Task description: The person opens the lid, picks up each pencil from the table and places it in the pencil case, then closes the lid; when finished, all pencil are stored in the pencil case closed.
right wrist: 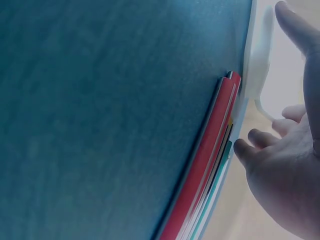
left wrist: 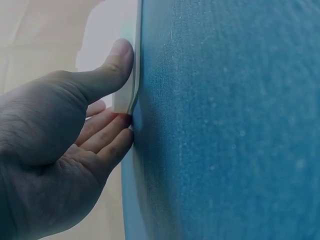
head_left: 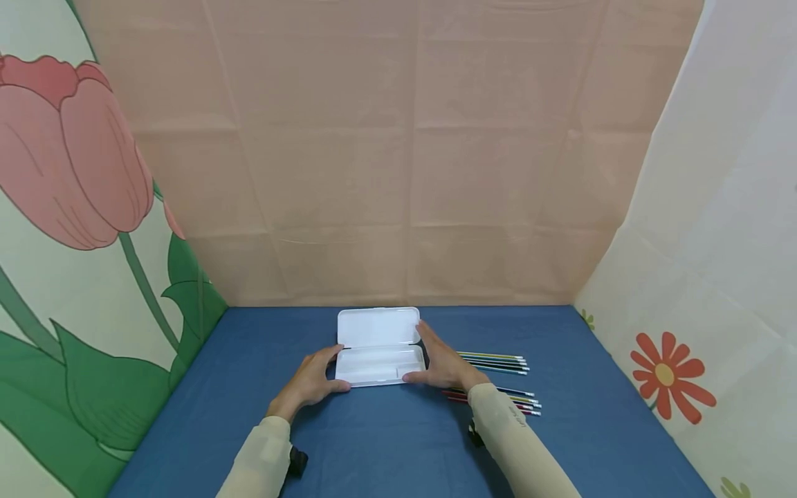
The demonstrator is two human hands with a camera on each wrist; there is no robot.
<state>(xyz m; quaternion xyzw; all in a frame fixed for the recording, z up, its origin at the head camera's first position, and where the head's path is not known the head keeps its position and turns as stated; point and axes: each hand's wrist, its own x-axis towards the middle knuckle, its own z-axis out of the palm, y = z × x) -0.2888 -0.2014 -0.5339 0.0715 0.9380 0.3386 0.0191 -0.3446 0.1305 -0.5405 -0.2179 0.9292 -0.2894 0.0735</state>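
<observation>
A white pencil case (head_left: 380, 365) lies flat, its lid (head_left: 378, 328) folded back away from me. Inside the tray, a small raised part shows near the front right corner. At the case's left side is my left hand (head_left: 311, 377), thumb by the front edge and extended fingertips along the left end, as the left wrist view also shows. My right hand (head_left: 445, 363) spreads at the right side, thumb near the front right corner and fingers reaching up beside the lid. Its fingers look loosely extended in the right wrist view.
Right of the case, one group of pencils (head_left: 498, 362) lies behind the right wrist. Another group, with red pencils (right wrist: 200, 165) among them, lies partly under the right forearm. A blue cloth (head_left: 380, 443) covers the table, with a beige sheet (head_left: 405, 173) behind.
</observation>
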